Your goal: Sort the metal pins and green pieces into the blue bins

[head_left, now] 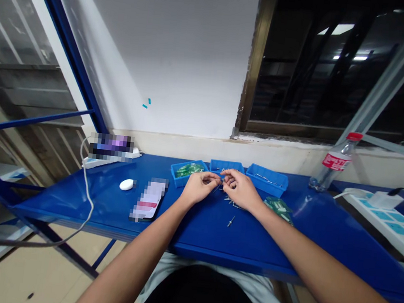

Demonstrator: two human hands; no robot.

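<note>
My left hand (199, 186) and my right hand (237, 187) meet at the fingertips over the blue table, in front of the middle blue bin (227, 165). Both are closed in a pinch on something small and thin that I cannot make out. Loose metal rivets (231, 202) lie under and beside my right hand, and a single rivet (231, 221) lies nearer the front edge. Green packets fill the left blue bin (180, 180). A few thin metal pieces are in the right blue bin (267, 179). Green-and-clear packets (279, 207) lie beside my right forearm.
On the left of the blue table (108, 209) are a phone (150, 199), a white oval object (126, 185) and a power strip with a cable (113, 160). A bottle (335, 162) and a white power strip (390, 224) stand at the right.
</note>
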